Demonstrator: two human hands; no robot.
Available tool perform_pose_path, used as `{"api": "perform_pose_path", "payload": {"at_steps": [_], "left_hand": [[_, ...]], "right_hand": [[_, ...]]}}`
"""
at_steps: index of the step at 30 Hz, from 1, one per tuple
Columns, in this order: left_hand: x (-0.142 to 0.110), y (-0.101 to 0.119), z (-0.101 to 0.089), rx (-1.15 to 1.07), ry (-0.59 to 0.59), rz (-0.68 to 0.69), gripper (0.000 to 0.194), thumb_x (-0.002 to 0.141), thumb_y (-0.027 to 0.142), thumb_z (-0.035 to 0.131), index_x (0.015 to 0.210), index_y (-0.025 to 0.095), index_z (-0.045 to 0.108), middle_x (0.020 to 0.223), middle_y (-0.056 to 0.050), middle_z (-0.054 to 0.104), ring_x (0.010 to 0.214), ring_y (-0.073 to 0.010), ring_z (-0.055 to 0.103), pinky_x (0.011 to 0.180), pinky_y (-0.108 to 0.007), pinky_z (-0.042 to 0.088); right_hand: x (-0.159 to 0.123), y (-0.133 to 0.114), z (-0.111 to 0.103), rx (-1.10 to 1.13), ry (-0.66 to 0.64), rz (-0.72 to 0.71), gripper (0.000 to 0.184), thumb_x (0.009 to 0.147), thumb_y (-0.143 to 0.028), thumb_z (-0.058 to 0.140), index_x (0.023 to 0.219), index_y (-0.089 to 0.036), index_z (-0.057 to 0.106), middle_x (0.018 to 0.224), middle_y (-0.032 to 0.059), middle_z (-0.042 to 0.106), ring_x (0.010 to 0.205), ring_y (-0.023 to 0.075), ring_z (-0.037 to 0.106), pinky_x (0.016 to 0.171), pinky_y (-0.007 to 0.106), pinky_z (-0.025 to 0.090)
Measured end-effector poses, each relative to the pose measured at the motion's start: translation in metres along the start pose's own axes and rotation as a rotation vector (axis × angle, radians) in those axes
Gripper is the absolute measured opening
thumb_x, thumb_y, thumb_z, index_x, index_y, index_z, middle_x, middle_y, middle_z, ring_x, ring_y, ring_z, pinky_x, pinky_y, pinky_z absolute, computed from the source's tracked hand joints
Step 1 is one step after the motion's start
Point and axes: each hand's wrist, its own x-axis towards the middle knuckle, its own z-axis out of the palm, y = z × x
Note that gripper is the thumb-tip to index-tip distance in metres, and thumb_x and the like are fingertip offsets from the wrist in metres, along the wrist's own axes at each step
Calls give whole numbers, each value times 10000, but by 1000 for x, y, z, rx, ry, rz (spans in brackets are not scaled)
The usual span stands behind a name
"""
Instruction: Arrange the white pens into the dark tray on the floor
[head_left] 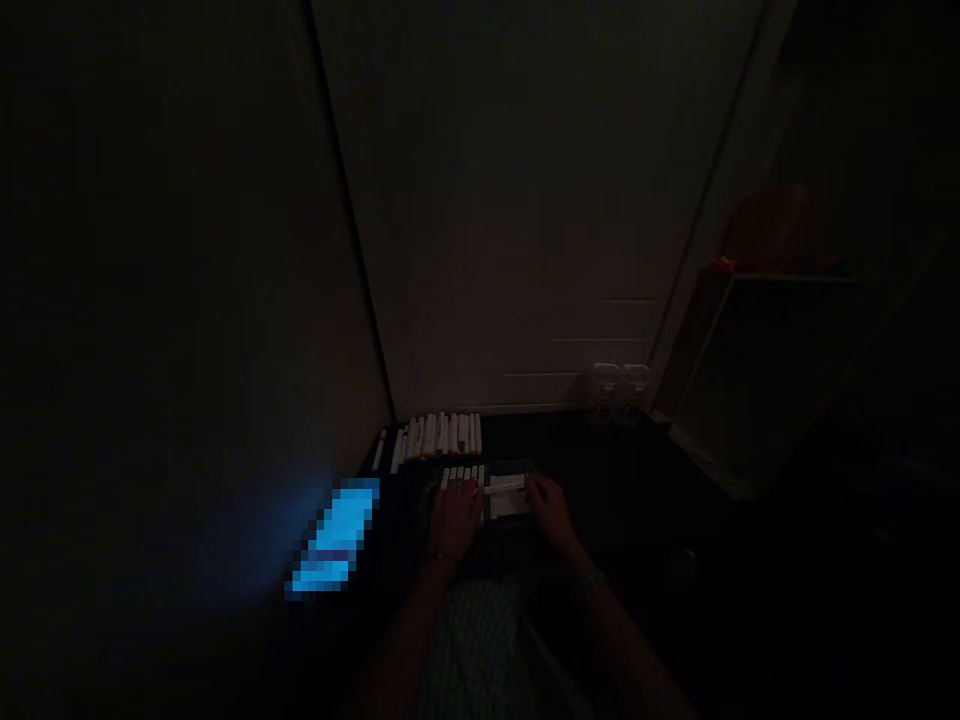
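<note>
The light is very dim and fine detail is lost. A slim white stick, apparently a marker pen (504, 487), lies level between my two hands. My right hand (553, 508) pinches its right end. Its left end meets the closed fingers of my left hand (455, 518), which hovers over or rests on several white markers (465, 472) lined up in the left part of a shallow case (517, 465). White surface shows in the case's right part, below the held marker. I cannot make out the fingertips clearly.
Behind the case stands or lies a row of white markers (439, 437) on the dark table. Two clear plastic tubs (604, 395) stand at the back right, against the wall. A glowing blue, pixelated screen (341, 535) is at left. Shelving (787, 277) rises at right.
</note>
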Motion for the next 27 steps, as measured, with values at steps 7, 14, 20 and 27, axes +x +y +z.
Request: {"api": "perform_pose_path", "payload": {"at_steps": [7, 14, 20, 27], "left_hand": [[-1, -1, 1, 33, -3, 9, 283, 900, 267, 277, 888, 199, 551, 893, -49, 610, 881, -181, 523, 765, -323, 341], [0, 1, -1, 45, 4, 1, 280, 892, 264, 284, 884, 194, 555, 878, -59, 607, 877, -190, 526, 772, -332, 349], [-1, -2, 4, 37, -1, -2, 280, 891, 253, 287, 941, 194, 556, 938, -65, 611, 911, -192, 526, 799, -337, 355], [-2, -4, 6, 87, 1, 31, 305, 897, 243, 271, 977, 174, 558, 950, -72, 613, 912, -200, 525, 782, -345, 354]], "right_hand": [[0, -4, -1, -27, -3, 14, 441, 849, -528, 375, 723, -202, 643, 724, 34, 635, 727, 162, 561, 675, 247, 407], [0, 1, -1, -53, -8, 10, 435, 860, -513, 363, 766, -195, 645, 746, 35, 633, 727, 156, 556, 697, 250, 402], [0, -9, -4, 0, 0, 25, 424, 829, -536, 405, 719, -207, 648, 709, 35, 634, 715, 173, 556, 657, 256, 408], [-1, -7, -3, 2, 1, 17, 424, 843, -515, 394, 724, -195, 646, 725, 39, 634, 714, 165, 558, 665, 249, 405]]}}
